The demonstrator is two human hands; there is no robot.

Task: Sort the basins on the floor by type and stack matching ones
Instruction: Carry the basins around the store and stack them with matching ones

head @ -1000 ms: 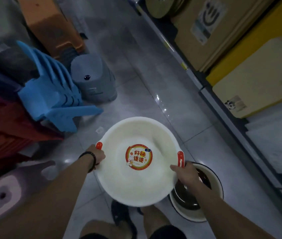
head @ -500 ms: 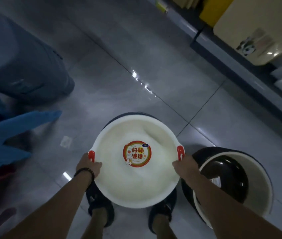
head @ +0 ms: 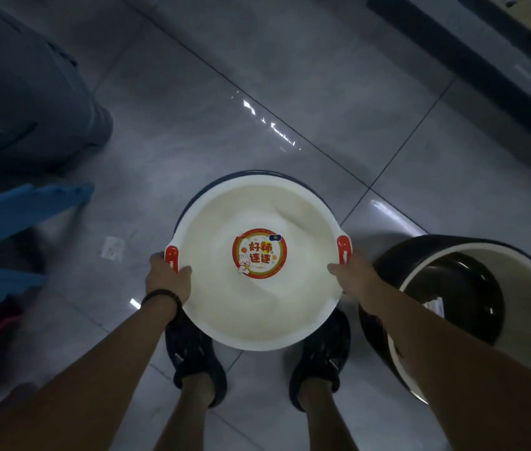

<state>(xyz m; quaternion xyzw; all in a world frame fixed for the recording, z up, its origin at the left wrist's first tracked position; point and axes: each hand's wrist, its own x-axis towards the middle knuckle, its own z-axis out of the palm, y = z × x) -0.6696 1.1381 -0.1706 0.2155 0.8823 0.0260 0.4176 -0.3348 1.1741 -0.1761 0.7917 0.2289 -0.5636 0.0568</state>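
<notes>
A white basin [head: 257, 307] with red handle grips and a round red sticker inside hangs low over the floor, just ahead of my feet. My left hand [head: 168, 279] grips its left rim by the red handle, and my right hand [head: 353, 276] grips the right rim by the other handle. A dark blue rim [head: 225, 182] of another basin shows directly under the white one at its far edge. To the right, a dark-walled basin with a cream inside [head: 524, 320] stands on the tiles and holds a dark brown basin [head: 459, 294] nested in it.
A grey plastic stool [head: 26, 92] fills the upper left. Blue plastic chair legs [head: 20, 209] jut in from the left. A dark shelf base [head: 472, 53] runs along the upper right. My two dark shoes [head: 195, 359] stand on the grey tiled floor below the basin.
I have bent down, lowering the white basin in both hands toward the floor. The dark blue basin rim has come into view under it, and the nested dark basins look closer.
</notes>
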